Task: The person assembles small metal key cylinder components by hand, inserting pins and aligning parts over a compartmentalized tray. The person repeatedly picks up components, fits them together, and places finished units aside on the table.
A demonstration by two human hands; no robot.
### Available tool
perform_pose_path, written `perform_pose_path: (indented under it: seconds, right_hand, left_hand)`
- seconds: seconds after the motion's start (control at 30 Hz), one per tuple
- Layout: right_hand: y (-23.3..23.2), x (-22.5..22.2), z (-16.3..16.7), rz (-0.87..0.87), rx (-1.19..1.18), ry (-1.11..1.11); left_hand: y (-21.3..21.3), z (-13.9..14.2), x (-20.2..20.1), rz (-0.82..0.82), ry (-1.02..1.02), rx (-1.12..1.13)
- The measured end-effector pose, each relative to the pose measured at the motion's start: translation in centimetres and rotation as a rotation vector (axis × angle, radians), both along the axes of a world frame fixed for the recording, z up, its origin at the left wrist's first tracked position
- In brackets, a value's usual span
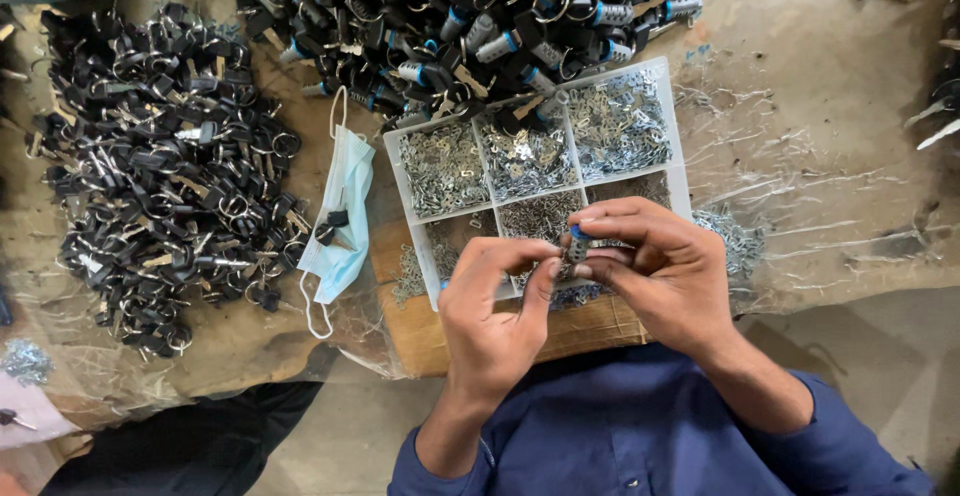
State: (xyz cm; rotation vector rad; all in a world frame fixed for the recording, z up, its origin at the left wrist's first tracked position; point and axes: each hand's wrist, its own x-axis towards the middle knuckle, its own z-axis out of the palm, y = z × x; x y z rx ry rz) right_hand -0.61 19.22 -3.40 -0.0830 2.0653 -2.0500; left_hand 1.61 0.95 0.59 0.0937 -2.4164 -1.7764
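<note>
My left hand (495,306) and my right hand (655,266) meet over the near edge of a clear plastic compartment box (678,161). Between the fingertips of both hands sits a small metal lock cylinder with a blue end (577,247). My right fingers curl around it while my left thumb and forefinger pinch at its left side. The box holds several compartments filled with tiny silver metal parts (445,168). Part of the box's near compartments is hidden behind my hands.
A heap of black-headed keys on rings (165,166) lies at the left. A pile of lock cylinders and keys (460,16) fills the far middle. A light blue face mask (340,211) lies beside the box. Clear plastic sheeting (820,176) covers the brown work surface.
</note>
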Motion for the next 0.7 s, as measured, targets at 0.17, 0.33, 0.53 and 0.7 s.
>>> perform_pose_path:
  seconds: [0.17, 0.33, 0.53, 0.7]
  right_hand:
    - [-0.2, 0.2, 0.3, -0.006, 0.001, -0.001]
    - [-0.2, 0.3, 0.5, 0.012, -0.064, 0.042]
    - [0.3, 0.2, 0.6, 0.052, 0.043, 0.088]
    - [0.3, 0.0, 0.4, -0.019, -0.032, -0.022]
  left_hand:
    - [0.6, 0.0, 0.3, 0.032, 0.074, 0.003]
    - [0.9, 0.0, 0.2, 0.03, 0.074, -0.034]
    - [0.6, 0.6, -0.2, -0.028, 0.059, -0.084]
    - [0.6, 0.5, -1.2, -0.043, 0.175, -0.627]
